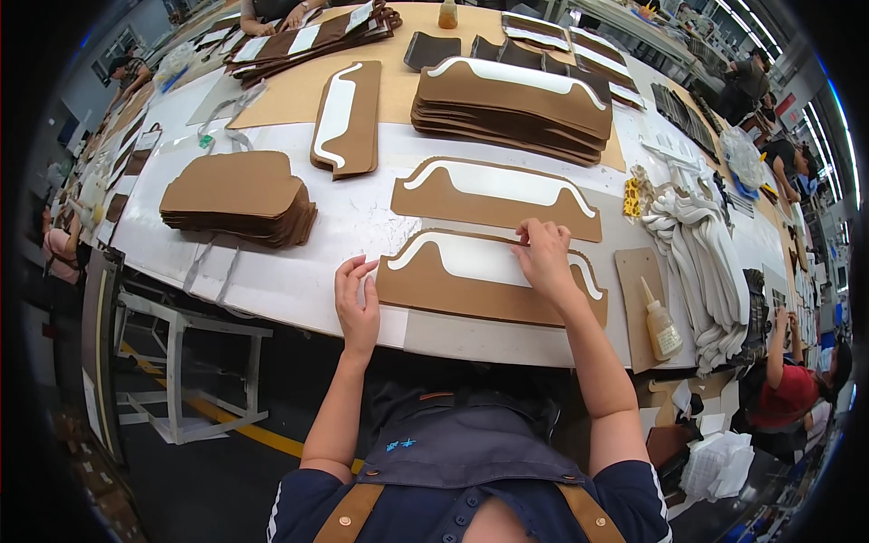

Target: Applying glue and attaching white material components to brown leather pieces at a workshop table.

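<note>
Brown panel (471, 294) with its white strip (480, 258) lies on the table (272, 281). Right hand (546, 256) pinches the strip's upper edge. Left hand (358, 303) rests flat, fingers spread, beside the panel.

We have a single view — a fisheye camera worn on the head, looking steeply down and forward over the bench (299, 281). It sits close: our own chest and apron fill the lower edge, both forearms rising from there. Toward the rim — upper left, right — straight edges bend.
</note>
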`<control>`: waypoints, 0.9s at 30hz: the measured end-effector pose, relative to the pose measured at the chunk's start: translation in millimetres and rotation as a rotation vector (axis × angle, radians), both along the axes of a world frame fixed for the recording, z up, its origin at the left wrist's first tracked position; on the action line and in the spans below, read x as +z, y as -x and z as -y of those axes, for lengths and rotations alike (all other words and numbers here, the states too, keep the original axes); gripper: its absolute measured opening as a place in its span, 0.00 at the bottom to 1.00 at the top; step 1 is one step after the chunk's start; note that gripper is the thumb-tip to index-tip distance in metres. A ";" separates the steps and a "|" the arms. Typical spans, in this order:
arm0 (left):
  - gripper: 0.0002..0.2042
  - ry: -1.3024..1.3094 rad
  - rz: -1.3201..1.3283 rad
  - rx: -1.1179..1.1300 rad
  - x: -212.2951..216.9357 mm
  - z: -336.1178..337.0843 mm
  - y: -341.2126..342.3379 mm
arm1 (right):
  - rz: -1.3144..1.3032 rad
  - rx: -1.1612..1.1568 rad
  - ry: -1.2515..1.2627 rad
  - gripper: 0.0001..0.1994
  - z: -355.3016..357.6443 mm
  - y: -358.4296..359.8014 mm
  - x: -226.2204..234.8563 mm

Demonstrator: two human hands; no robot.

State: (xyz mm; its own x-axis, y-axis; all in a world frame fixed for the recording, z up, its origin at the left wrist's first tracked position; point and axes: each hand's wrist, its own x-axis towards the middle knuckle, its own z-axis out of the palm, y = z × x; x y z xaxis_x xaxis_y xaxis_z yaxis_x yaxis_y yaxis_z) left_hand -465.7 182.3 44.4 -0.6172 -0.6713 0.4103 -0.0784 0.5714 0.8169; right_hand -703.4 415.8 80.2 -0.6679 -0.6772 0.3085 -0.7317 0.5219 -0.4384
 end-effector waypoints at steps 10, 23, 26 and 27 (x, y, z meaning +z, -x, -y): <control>0.12 -0.003 0.001 0.002 -1.2 1.2 0.2 | 0.037 -0.011 0.094 0.04 -1.2 42.4 -0.5; 0.11 -0.024 -0.016 -0.006 4.7 -2.4 -0.8 | -0.007 -0.039 0.123 0.05 53.2 163.3 -33.9; 0.11 -0.033 -0.010 -0.032 4.6 -1.7 1.7 | -0.004 -0.021 0.091 0.04 54.7 175.4 -30.4; 0.11 -0.015 0.005 -0.025 5.1 -1.3 1.0 | -0.003 -0.033 0.095 0.04 56.7 177.5 -30.0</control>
